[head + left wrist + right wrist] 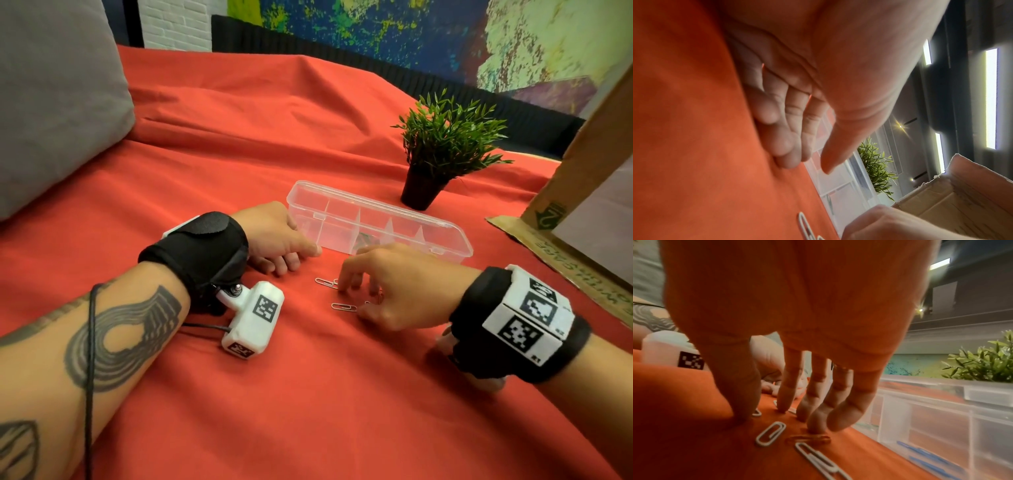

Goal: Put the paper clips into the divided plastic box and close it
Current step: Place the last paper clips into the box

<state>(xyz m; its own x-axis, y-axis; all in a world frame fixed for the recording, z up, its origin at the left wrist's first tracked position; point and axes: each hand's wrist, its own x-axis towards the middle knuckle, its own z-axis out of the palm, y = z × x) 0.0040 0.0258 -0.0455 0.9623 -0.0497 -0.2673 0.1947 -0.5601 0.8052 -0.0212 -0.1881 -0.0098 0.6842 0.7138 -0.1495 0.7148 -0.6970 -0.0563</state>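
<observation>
Lying open at frame centre, the divided plastic box (376, 222) holds blue clips in one compartment. Left hand (274, 236) rests relaxed beside it; right hand (387, 284) fingertips press paper clips (343, 307) on the red cloth (308, 394).

Black wrist straps (202, 246), white camera blocks (255, 317) with square black-and-white markers, tattooed left forearm (102, 339), thin black cable (89, 359)

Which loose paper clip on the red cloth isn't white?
The orange paper clip lying by the right hand's fingertips; the loose clips around it are white.
</observation>
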